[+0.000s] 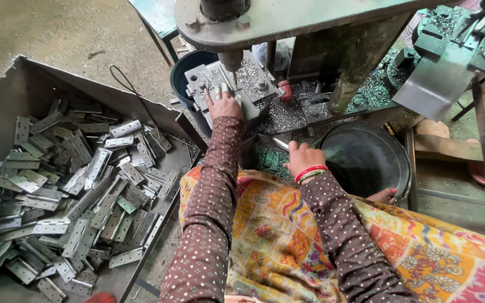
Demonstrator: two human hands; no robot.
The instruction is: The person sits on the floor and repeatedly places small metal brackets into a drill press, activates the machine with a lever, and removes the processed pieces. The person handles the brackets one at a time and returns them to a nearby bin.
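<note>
Hiding under left hand (224, 105), workpiece on jig (231, 84).

brown dotted sleeves (214, 185) — grey hinges (85, 191) — black pan (366, 160).

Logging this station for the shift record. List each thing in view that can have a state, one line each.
Left hand: flat on the press fixture, fingers spread.
Right hand: closed around a metal handle.
Press punch: raised just above the fixture.
Metal tray: heaped with loose hinge plates.
Black bowl: upright, contents unclear.
Machine bed: strewn with metal chips.
</note>
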